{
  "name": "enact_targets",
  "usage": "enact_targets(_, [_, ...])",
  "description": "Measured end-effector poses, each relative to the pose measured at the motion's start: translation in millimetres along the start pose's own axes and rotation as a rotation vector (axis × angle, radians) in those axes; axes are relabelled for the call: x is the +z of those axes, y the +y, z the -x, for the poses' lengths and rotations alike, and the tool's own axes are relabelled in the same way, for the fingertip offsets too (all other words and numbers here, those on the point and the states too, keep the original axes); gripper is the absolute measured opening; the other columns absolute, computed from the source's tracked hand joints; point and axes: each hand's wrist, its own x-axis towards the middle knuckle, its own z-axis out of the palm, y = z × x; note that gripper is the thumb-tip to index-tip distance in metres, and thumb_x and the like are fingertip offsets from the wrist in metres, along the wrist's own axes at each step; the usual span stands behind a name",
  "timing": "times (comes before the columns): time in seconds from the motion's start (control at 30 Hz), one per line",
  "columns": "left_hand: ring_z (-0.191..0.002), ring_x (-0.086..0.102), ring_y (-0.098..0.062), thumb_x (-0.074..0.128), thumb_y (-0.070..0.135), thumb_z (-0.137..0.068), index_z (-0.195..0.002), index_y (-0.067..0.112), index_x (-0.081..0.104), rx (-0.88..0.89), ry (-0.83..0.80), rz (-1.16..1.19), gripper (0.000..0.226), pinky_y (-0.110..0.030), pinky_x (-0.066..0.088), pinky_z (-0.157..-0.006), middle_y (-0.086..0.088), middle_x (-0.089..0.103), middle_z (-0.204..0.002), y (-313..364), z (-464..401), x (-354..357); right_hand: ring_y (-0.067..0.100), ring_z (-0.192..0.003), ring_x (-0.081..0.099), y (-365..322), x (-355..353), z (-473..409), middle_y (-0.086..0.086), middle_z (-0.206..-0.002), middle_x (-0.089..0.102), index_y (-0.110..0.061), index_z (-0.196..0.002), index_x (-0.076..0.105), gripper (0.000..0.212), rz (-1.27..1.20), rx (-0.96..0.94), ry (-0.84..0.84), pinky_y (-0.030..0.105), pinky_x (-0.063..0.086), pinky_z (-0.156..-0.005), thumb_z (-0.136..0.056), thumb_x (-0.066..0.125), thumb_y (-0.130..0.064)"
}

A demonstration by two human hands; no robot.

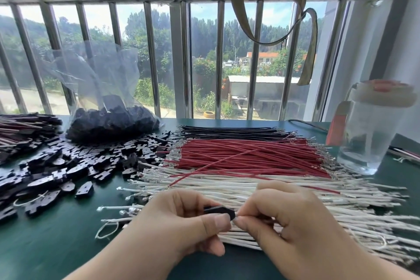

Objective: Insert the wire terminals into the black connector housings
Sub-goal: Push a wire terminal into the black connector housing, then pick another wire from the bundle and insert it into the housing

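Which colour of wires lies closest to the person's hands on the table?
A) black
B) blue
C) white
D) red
C: the white wires lie right under the left hand and right hand, with the red wires farther back and the black wires farthest, by the window.

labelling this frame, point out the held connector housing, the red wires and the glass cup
held connector housing [219, 210], head view, exposed black top
red wires [245, 154], head view, middle of bundle
glass cup [370, 138], head view, clear side wall
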Motion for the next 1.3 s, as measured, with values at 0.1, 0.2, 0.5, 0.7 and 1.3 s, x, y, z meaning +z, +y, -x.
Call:
enact_targets(0.1, [-0.045, 0.064, -0.018, 0.082, 0.021, -0.042, -0.066, 0.008, 0.075, 0.024, -0.024, -0.021, 0.028, -0.016, 0.046, -0.042, -0.016, 0.07, -0.065, 0.0, 0.3, -2.5, -0.003, -0.064, 0.051, -0.9, 3.4, 1.1, -0.016, -0.07, 0.053, -0.029, -0.073, 0.056, 0.012, -0.029, -0.003, 0.009, 0.004, 0.035, -0.056, -0.077, 0.057, -0.041])
enact_targets(0.2, [-0.051, 0.066, -0.018, 0.081, 0.024, -0.05, -0.07, 0.011, 0.076, 0.024, -0.062, -0.079, 0.025, -0.017, 0.049, -0.048, -0.013, 0.072, -0.07, 0.2, 0.5, -6.4, -0.005, -0.065, 0.052, -0.1, 3.9, 0.5, -0.017, -0.072, 0.054, -0.03, -0.075, 0.057, 0.014, -0.016, 0.004, -0.036, 0.004, 0.037, -0.055, -0.076, 0.057, -0.044])
enact_targets(0.5, [-0.051, 0.062, -0.016, 0.08, 0.031, -0.059, -0.075, 0.01, 0.076, -0.076, -0.003, -0.138, 0.027, -0.021, 0.048, -0.052, -0.019, 0.072, -0.081, -0.1, -6.1, -20.0, 0.0, -0.057, 0.052, 8.4, -22.1, -41.4, -0.015, -0.072, 0.067, -0.033, -0.074, 0.069, 0.02, -0.079, 0.267, -0.559, 0.019, 0.049, -0.058, -0.076, 0.066, -0.052])
enact_targets(0.7, [-0.052, 0.064, -0.012, 0.078, 0.028, -0.07, -0.072, 0.015, 0.074, -0.124, -0.044, -0.22, 0.014, -0.015, 0.047, -0.05, -0.021, 0.072, -0.084, 0.5, -3.6, -31.1, -0.002, -0.095, 0.055, 25.6, 18.8, -96.6, -0.021, -0.106, 0.062, -0.039, -0.11, 0.064, 0.022, 0.202, 0.191, -0.335, 0.025, 0.046, -0.09, -0.09, 0.058, -0.037])
enact_targets(1.3, [-0.039, 0.055, -0.015, 0.074, 0.01, -0.07, -0.069, 0.01, 0.075, 0.016, 0.28, 0.007, 0.002, -0.022, 0.041, -0.037, -0.016, 0.072, -0.072, 6.1, -2.7, -60.3, -0.012, -0.078, 0.06, 31.3, 21.1, -77.3, -0.028, -0.078, 0.067, -0.041, -0.102, 0.069, 0.044, -0.131, 0.224, -0.056, 0.003, 0.043, -0.066, -0.088, 0.057, -0.001])
